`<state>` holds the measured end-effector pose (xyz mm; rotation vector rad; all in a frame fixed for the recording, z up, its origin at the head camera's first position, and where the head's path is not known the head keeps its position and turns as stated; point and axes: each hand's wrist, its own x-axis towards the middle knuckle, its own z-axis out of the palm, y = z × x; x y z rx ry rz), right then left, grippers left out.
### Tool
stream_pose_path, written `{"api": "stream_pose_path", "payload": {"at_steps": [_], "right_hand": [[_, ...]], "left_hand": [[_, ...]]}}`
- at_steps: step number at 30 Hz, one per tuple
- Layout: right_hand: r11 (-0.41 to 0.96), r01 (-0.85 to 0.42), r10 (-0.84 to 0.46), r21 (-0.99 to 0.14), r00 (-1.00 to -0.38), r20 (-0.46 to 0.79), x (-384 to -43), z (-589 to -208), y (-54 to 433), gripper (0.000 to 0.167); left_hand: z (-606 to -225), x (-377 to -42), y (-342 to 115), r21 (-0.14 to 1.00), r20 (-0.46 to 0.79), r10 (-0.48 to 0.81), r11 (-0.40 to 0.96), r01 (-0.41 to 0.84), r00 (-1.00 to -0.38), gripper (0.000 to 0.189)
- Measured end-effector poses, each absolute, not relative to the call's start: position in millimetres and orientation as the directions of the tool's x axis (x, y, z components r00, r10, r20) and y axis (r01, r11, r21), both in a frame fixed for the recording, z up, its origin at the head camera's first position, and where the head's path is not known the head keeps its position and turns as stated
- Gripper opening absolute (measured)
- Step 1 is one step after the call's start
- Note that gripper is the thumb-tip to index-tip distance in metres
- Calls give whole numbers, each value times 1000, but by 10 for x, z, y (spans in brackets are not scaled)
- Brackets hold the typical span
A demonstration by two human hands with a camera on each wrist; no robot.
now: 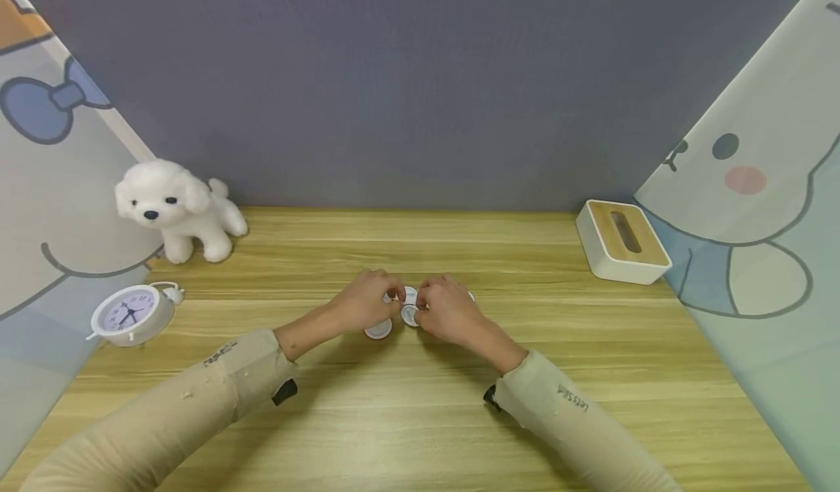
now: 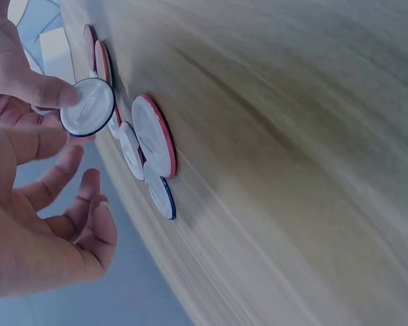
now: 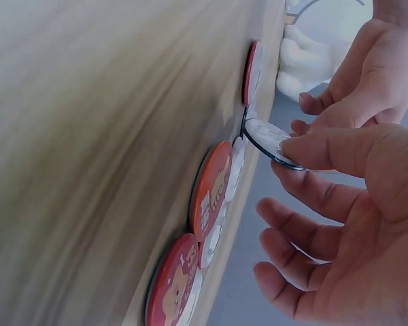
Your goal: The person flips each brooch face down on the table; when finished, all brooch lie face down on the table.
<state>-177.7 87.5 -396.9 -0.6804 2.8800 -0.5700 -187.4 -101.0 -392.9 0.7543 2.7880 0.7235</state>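
My right hand (image 1: 453, 308) pinches a round pin badge (image 2: 88, 107) with a dark blue rim between thumb and fingertips. The badge is lifted off the table and tilted, its whitish back with a pin showing. Close beside it is my left hand (image 2: 44, 224), its fingers loosely bent; whether a fingertip touches the badge's edge is hard to tell. More badges lie on the table below: a red-rimmed one (image 2: 153, 136) and a blue-rimmed one (image 2: 160, 193) face down, an orange one (image 3: 211, 190) and a red one (image 3: 173, 285) with cartoon pictures up.
A wooden table (image 1: 394, 419) spans the front. At the left stand a white plush dog (image 1: 177, 208) and a white alarm clock (image 1: 134, 315). A white tissue box (image 1: 623, 240) with a wooden lid is at the back right. A grey partition (image 1: 407, 91) rises behind.
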Motion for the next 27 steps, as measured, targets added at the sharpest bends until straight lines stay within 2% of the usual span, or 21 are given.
{"api": "stream_pose_path", "payload": {"at_steps": [6,14,22,27], "right_hand": [[809,-408,-452,-424,-892,-4,-1781,-3962,887,11],[788,-395,-432,-473,-901,35,-1782,-3935,903,10],[797,-368,-420,-479,-907,-2,-1794,-3935,915,14],[788,-401,-457,-467,-890,-7,-1806,-3955,929,15]], "left_hand": [[-3914,-1877,-1022,494,-61,546,744,450,-835,14],[-3965,-1888,-1039,522,-101,562,732,437,-821,8],[-3953,-1906,-1029,577,-76,534,712,400,-842,8],[-3941,-1899,-1026,563,-26,550,698,442,-835,9]]}}
